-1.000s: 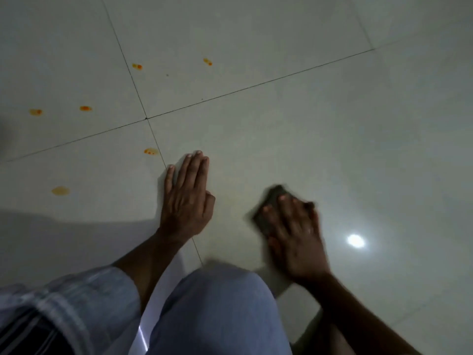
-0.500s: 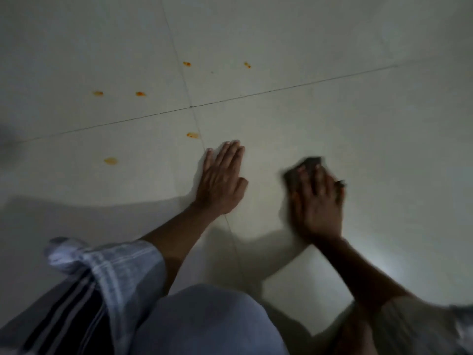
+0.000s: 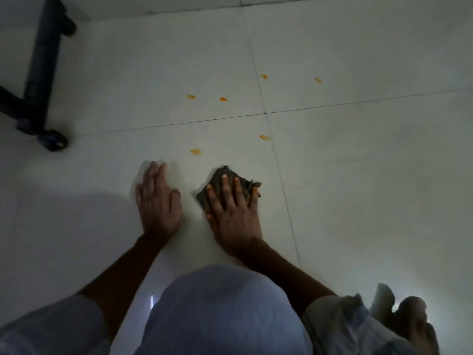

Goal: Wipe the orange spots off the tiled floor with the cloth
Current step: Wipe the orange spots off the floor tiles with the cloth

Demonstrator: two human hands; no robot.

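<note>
Fingers spread wide, my right hand lies palm-down on the small, dark, crumpled square of cloth, pressing it flat against the pale glossy tiled floor; nothing is gripped, the hand is simply laid open over the fabric, whose far corner and right edge stick out beyond my fingertips. Just beside it, apart from the cloth, my left hand rests flat and open on the bare tile with its fingers held together and pointing away from me, holding nothing. Both bare forearms run back toward me to short pale sleeves, and my bent knee in light blue-grey cloth fills the bottom of the view between them. Just beyond the cloth lies the nearest pale orange spot, not touched by it, and a second orange smear sits a little farther off to the right, close to the dark grout line that runs along the right side of my hand. Past the crossing grout line are four more small orange spots: two side by side, and two farther right. Well away at the far left stands a black wheeled metal frame with a castor on the floor.
</note>
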